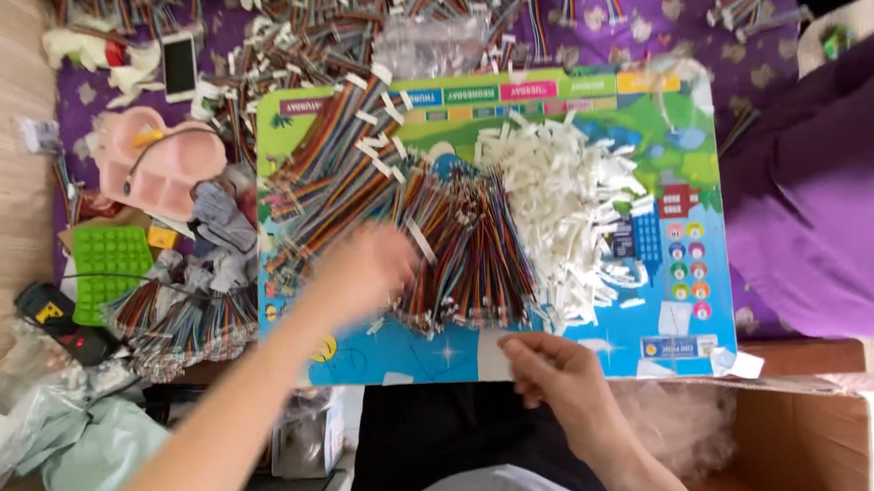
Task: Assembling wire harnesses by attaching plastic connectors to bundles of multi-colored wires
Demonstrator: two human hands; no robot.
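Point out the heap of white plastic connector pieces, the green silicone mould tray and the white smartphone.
heap of white plastic connector pieces [564, 204], head view, middle of the heap
green silicone mould tray [109, 263], head view, centre of its dimpled face
white smartphone [179, 65], head view, middle of the screen

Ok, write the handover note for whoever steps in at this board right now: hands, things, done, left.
Left hand: blurred, over the heap of multicoloured ribbon-cable pieces; grip unclear.
Right hand: at the near edge of the colourful board, fingertips pinched, on what I cannot tell.
White connector pieces: piled on the board beside the cables.
More cable bundles lie off the board's left side.
Done: cables and connectors heaped on the board.
Left: both heaps remain large; no finished stack can be told apart.
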